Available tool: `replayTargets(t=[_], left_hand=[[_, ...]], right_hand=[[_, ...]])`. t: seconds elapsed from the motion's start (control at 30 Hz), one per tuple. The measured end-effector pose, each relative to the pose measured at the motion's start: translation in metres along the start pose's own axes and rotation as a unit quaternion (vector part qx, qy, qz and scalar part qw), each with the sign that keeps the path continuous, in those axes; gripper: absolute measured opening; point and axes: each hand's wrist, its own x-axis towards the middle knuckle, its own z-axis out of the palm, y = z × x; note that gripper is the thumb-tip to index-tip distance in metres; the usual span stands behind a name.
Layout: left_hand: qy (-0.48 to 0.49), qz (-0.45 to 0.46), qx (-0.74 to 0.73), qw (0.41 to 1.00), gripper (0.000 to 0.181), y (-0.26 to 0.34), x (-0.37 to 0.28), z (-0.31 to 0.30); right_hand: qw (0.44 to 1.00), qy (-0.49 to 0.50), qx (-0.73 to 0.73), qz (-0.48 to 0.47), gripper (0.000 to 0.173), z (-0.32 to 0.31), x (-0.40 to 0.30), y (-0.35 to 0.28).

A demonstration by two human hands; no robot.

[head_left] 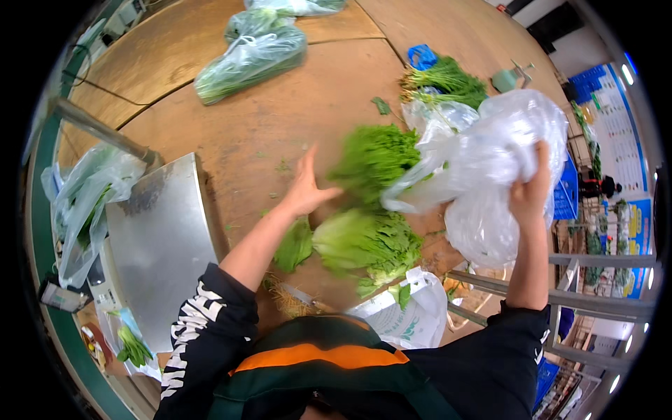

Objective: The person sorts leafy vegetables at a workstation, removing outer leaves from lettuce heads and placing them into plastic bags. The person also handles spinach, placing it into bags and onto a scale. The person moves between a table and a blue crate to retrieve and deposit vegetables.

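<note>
My left hand (307, 189) is over the wooden table with thumb and fingers apart, holding nothing. Just right of it lies a bunch of frilly green lettuce (375, 157), blurred. A paler lettuce head (362, 241) lies nearer my body, and a loose green leaf (295, 245) rests below my left wrist. At the right, my right hand (530, 191) grips a clear plastic bag (483, 157), its fingers partly hidden in the film. The bag's near end overlaps the edge of the frilly lettuce. Whether any lettuce is inside the bag, I cannot tell.
A steel-topped scale (163, 231) stands left, with bagged greens (94, 199) beside it. Tied bags of greens (252, 63) lie at the back. Green bunches (446, 81) lie back right. A knife (300, 295) and a white bag (407, 315) are near my apron. Metal rails (598, 304) run along the right.
</note>
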Motion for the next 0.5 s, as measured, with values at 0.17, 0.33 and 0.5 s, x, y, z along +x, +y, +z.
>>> replayTargets(t=[0.17,0.33,0.5], left_hand=[[-0.101,0.037,0.044,0.993,0.122,0.013,0.004,0.040],[0.090,0.008,0.110,0.990,0.087,0.004,-0.061,0.021],[0.156,-0.099,-0.011,0.983,0.059,-0.012,-0.178,-0.023]], right_hand=[[0.932,0.211,-0.279,-0.095,0.057,-0.077,0.047,0.076],[0.858,0.310,-0.372,0.170,0.041,-0.188,0.013,0.173],[0.642,-0.204,-0.536,0.509,0.048,-0.165,-0.169,0.284]])
